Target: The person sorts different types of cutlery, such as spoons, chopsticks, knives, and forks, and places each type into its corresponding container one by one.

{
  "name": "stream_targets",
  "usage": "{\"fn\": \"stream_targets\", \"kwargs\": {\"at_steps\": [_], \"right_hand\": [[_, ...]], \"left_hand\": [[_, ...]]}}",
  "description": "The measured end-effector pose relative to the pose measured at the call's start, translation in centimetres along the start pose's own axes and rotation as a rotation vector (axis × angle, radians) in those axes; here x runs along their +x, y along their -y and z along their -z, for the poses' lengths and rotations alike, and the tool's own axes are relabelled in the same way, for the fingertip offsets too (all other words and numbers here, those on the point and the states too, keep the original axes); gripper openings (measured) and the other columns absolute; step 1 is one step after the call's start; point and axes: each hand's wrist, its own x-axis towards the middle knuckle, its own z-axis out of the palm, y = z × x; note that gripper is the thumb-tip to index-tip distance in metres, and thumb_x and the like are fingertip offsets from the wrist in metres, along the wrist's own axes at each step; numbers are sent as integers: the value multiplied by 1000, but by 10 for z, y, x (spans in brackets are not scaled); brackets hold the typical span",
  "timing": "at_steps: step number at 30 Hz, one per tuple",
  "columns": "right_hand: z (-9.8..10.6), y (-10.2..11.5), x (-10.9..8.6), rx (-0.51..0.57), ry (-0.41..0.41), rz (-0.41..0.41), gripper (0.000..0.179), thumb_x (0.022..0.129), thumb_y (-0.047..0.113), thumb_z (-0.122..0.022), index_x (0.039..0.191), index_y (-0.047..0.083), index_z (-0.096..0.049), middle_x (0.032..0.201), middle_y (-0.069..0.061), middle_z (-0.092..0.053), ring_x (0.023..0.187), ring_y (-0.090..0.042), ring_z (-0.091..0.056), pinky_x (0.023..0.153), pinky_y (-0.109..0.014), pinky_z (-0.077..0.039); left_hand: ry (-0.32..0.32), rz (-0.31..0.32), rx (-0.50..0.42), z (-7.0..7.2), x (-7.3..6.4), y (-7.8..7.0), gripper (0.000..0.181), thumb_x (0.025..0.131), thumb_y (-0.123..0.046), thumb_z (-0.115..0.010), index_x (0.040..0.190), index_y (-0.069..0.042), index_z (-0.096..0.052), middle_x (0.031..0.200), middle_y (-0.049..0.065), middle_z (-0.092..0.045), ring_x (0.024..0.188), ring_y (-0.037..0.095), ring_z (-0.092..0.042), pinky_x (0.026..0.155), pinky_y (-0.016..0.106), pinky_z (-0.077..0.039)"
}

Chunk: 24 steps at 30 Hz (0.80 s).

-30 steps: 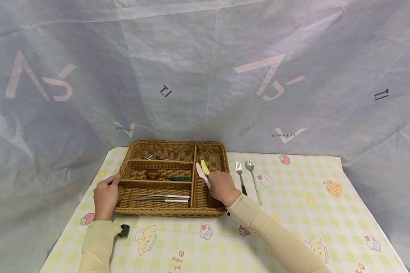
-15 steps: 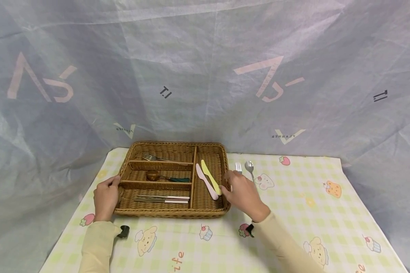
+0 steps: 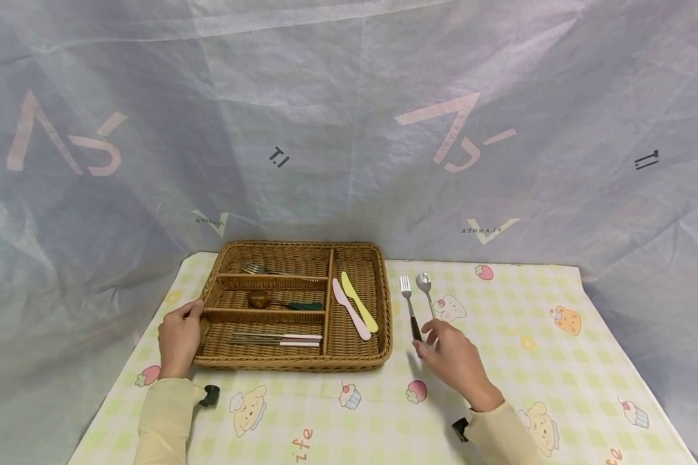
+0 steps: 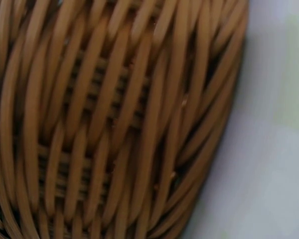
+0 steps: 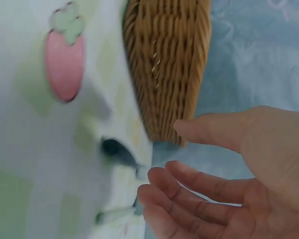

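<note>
A brown wicker cutlery basket sits on the table, its near-left rim gripped by my left hand. The left wrist view is filled by the basket's woven side. Pink and yellow knives lie in its right compartment. To the right on the cloth lie a fork with a dark handle and a spoon, whose handle is partly hidden. My right hand hovers by the fork's handle end; the right wrist view shows thumb and loosely bent fingers apart, with nothing between them.
The basket's left compartments hold a fork at the back, a wooden spoon with a dark green handle part in the middle, and white-ended chopsticks in front. A checked cloth covers the table; a grey curtain hangs behind.
My right hand has let go of the knives in the right compartment and moved right, out of the basket, to the dark-handled fork. The left hand stays on the rim.
</note>
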Motion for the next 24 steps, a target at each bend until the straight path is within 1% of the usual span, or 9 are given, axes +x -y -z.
{"fn": "stream_targets", "kwargs": {"at_steps": [3,6,10,13,17,20,22,24], "right_hand": [[4,-11,-2,4,-12,-20,23,95,15,-80,112,0,-73,86,-5,-70,71,-13,-60,62,-35,-52],[9,-19,0,-11,-41,-26,23,95,15,-79,112,0,-73,86,-6,-69,72,-15,-62,61,-35,-52],[17,-25,6,-31,-75,-20,27,95,17,-80,113,-2,-73,87,-8,-70,71,-16,-61,59,-36,-51],[21,-26,11,-41,-80,-4,29,94,16,-80,115,-4,-73,89,-10,-70,68,-16,-59,57,-36,-50],[24,-27,18,-53,-75,-6,32,95,17,-80,116,-5,-73,91,-14,-70,67,-17,-58,56,-35,-49],[23,-29,23,-57,-61,-32,33,96,19,-79,116,-6,-72,93,-16,-70,68,-20,-59,57,-37,-50],[20,-31,27,-60,-28,-53,35,96,19,-79,116,-8,-71,94,-16,-69,70,-22,-60,59,-40,-51],[15,-35,30,-68,25,-67,35,95,18,-80,115,-10,-69,93,-16,-69,72,-24,-62,62,-42,-54]], "left_hand": [[-5,-4,3,0,1,0,60,115,-48,-44,153,-6,-61,154,27,-57,141,55,-48,116,72,-35],[-7,-7,5,0,1,-1,60,115,-48,-43,153,-5,-61,153,27,-57,141,55,-48,116,72,-35],[-11,-7,5,0,0,0,59,115,-47,-44,152,-5,-61,153,26,-57,142,55,-47,117,72,-35],[-14,-10,10,0,1,1,59,115,-47,-44,152,-5,-61,153,27,-57,141,56,-48,116,72,-35],[-13,-14,16,-1,3,1,60,115,-48,-43,152,-4,-62,152,28,-57,140,56,-48,115,73,-35],[-16,-14,16,-1,2,2,59,115,-47,-44,151,-5,-62,152,27,-58,141,55,-48,116,72,-35],[-22,-18,14,-1,2,2,58,115,-46,-45,150,-4,-63,151,28,-58,141,55,-48,116,72,-36],[-26,-21,13,-1,2,2,58,115,-46,-45,150,-4,-63,151,27,-58,140,55,-49,116,72,-36]]}}
